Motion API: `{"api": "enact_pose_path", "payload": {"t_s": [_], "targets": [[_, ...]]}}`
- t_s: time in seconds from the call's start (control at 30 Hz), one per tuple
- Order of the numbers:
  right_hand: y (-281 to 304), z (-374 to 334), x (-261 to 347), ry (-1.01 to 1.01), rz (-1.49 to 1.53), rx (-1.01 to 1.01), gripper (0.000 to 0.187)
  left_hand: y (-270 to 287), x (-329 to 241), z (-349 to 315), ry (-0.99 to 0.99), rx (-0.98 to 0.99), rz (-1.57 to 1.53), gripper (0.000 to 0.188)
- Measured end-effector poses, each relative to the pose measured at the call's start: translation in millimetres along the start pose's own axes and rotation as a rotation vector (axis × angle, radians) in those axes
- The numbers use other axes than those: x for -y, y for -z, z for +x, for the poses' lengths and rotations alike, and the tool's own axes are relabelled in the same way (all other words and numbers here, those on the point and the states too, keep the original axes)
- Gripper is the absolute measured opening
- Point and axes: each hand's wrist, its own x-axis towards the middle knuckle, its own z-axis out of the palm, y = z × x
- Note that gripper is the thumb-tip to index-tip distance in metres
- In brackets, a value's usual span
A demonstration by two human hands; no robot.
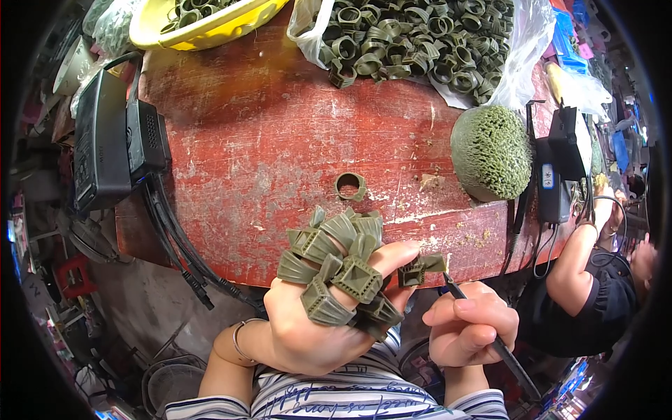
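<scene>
My left hand (318, 343) is closed, with several dark green rings (360, 280) worn over its fingers. Each has a square, dotted-edged top and fluted shoulders. Between its thumb and forefinger it pinches another green ring (411, 273), turned toward my right hand. My right hand (476, 322) grips a slim black pen-like tool (509, 364), its pointed tip just beside that ring; I cannot tell whether they touch. One loose green ring (350, 187) rests on the red table (245, 168), beyond my left hand.
At the back are a yellow basin (217, 35) and a clear plastic bag (521, 63), both holding many rings. A porous green cylinder (493, 154) stands right. Black boxes (105, 147) with cables (171, 227) flank the left edge; a black device (553, 182) and another person (581, 287) are right.
</scene>
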Motion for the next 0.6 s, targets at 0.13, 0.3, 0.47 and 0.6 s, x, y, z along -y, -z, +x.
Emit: {"api": "enact_pose_path", "payload": {"t_s": [0.13,0.3,0.47,0.6], "targets": [[-4.1,-1.0,-7.2,0.015,-0.005,-0.068,0.025,-0.1,0.7,-0.9,0.027,0.009,-0.026,0.041],[-9.5,14.9,-5.8,-0.014,-0.096,-0.034,0.024,6.7,8.7,-1.2,-0.03,0.057,-0.039,0.044],[-8.1,34.1,-1.5,-0.078,-0.034,0.076,0.025,5.4,5.2,1.7,0.14,0.075,-0.362,0.039],[-12.1,56.1,-0.7,0.092,-0.051,0.204,0.028,6.5,10.1,2.8,0.26,-0.06,-0.628,0.037]]}}
